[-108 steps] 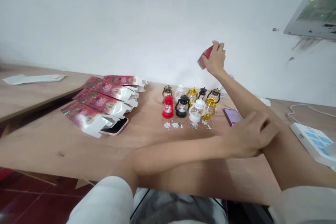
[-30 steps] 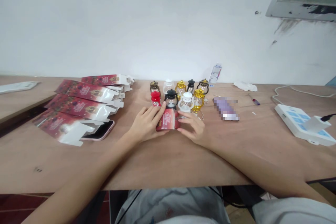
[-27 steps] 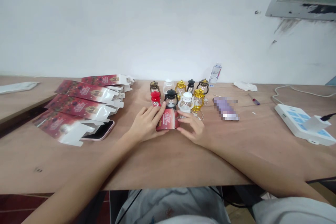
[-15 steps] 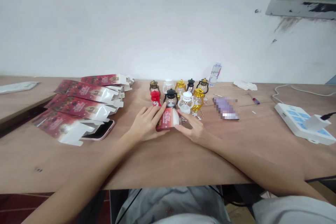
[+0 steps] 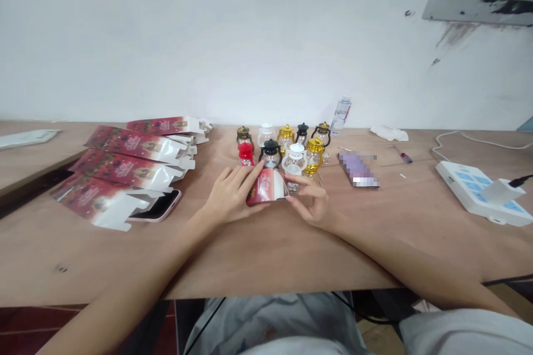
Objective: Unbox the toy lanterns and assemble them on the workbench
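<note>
A small red-and-white printed carton (image 5: 265,186) lies on its side in front of me. My left hand (image 5: 234,193) grips its left end, fingers over the top and thumb along the near side. At the right end, my right hand (image 5: 313,202) has its thumb and a fingertip on the carton's end flap, the other fingers curled. Just behind the carton stand several small lanterns: a red lantern (image 5: 246,153), a black lantern (image 5: 271,153), a white lantern (image 5: 295,160) and a gold lantern (image 5: 313,156) in front, others behind.
Flat printed cartons (image 5: 120,169) lie fanned out at left, partly over a phone (image 5: 158,208). To the right are a purple packet (image 5: 358,169), a small screwdriver (image 5: 405,157), a crumpled tissue (image 5: 389,133) and a white power strip (image 5: 478,194). A clear bottle (image 5: 342,113) stands by the wall.
My right hand has shifted slightly right and its fingers have curled more. The carton's right end now shows a flap standing out. The left hand stays on the carton.
</note>
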A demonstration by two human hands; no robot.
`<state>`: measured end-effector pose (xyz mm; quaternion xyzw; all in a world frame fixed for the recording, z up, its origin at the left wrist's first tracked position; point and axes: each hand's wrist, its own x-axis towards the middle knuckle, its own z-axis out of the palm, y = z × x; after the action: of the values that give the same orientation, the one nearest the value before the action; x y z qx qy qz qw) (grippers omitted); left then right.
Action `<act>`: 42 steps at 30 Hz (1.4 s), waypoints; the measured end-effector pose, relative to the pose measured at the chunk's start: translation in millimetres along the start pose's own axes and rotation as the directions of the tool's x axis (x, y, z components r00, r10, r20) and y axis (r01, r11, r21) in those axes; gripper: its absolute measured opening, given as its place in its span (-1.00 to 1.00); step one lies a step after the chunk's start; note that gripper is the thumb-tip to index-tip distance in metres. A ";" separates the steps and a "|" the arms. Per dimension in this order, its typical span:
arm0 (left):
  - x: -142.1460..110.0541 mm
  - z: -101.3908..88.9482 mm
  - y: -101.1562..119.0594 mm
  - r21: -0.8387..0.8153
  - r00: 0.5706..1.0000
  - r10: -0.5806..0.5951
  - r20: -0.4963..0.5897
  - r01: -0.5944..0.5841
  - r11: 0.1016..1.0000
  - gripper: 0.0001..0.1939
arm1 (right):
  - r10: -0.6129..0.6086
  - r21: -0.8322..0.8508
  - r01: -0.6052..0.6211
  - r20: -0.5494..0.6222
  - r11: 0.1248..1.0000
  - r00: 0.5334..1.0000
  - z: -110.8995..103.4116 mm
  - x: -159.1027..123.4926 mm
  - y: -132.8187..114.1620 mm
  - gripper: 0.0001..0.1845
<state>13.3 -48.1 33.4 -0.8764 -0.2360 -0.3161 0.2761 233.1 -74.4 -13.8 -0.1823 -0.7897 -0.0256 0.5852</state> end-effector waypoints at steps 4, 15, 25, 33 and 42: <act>0.1 0.8 -0.8 0.003 0.999 -0.011 -0.031 0.011 1.000 -0.13 | 0.001 0.001 -0.001 -0.031 1.000 1.000 2.4 1.3 -3.5 -0.57; 0.7 0.0 5.2 -0.022 0.998 -0.040 -0.052 0.039 0.999 -0.13 | -0.068 -0.293 0.025 -0.135 0.956 0.989 -19.0 11.7 -0.3 -0.59; -1.2 2.1 6.7 -0.073 0.986 -0.116 -0.119 0.108 0.991 -0.08 | -0.164 -0.461 0.147 0.004 0.875 0.986 -12.9 10.1 -9.4 -0.59; -3.3 1.1 3.8 -0.066 0.986 -0.089 -0.141 0.080 0.995 -0.18 | -0.168 -0.577 0.095 -0.073 0.811 0.983 -9.0 13.3 -14.1 -0.81; -3.5 2.0 1.5 -0.117 0.972 -0.133 -0.194 0.112 0.987 -0.28 | 0.031 -0.646 -0.045 -0.034 0.762 0.999 -11.9 17.9 -24.4 -0.79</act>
<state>12.6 -48.8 29.2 -0.8370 -0.2435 -0.4317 0.2320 231.8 -95.6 10.9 -0.3883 -0.7224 -0.2861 0.4955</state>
